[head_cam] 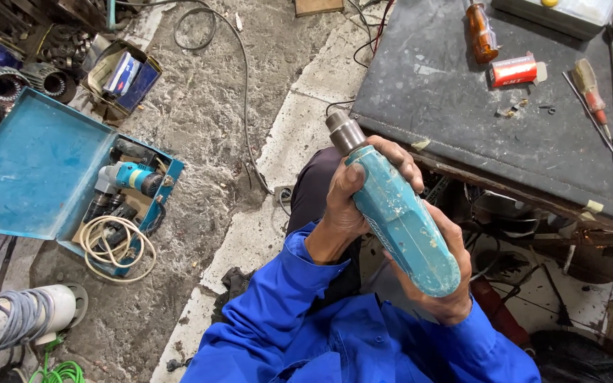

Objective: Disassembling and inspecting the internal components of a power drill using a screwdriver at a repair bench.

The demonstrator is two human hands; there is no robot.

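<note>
Grip of both hands clenched on scuffed teal power tool (402, 220), left hand (352, 202) near its metal nose, right hand (441, 284) under.

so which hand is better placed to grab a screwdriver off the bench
Probably the right hand: it cradles the rear of the teal power tool on the side of the bench, where the screwdrivers lie. The left hand wraps the body near its metal nose, farther away.

The power tool body (404, 221) is worn teal, scuffed pale, with a grey metal nose; the sleeves (285, 312) bright blue; the table (448, 106) dark grey; the open case (33, 170) blue; the coiled cord (111, 245) cream; a small tube (514, 71) red.
</note>
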